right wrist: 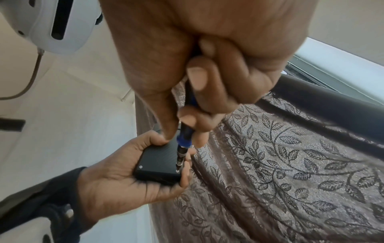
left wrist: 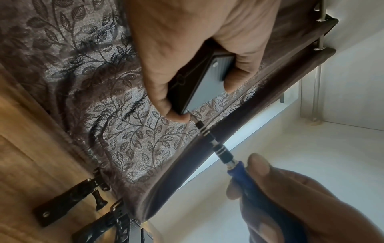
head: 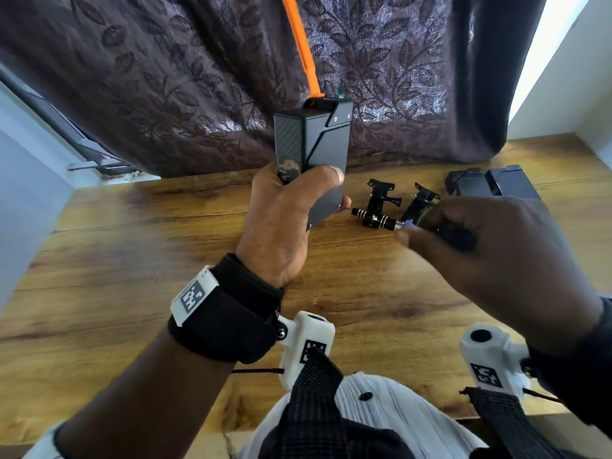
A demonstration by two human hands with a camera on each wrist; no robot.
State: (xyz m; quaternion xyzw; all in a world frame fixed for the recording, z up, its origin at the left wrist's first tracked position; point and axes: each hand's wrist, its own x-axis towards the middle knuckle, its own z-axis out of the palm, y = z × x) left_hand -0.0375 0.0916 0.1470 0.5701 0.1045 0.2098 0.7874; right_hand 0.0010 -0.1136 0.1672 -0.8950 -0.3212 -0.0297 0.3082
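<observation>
The black box is gripped by the left hand, the screwdriver by the right hand; the box's corner screw could be stripped if the screwdriver is tilted

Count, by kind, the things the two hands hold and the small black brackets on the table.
Box, in the left hand: 1
Screwdriver, in the right hand: 1
Brackets: 2, the second to the right of the first
Total: 4
</observation>
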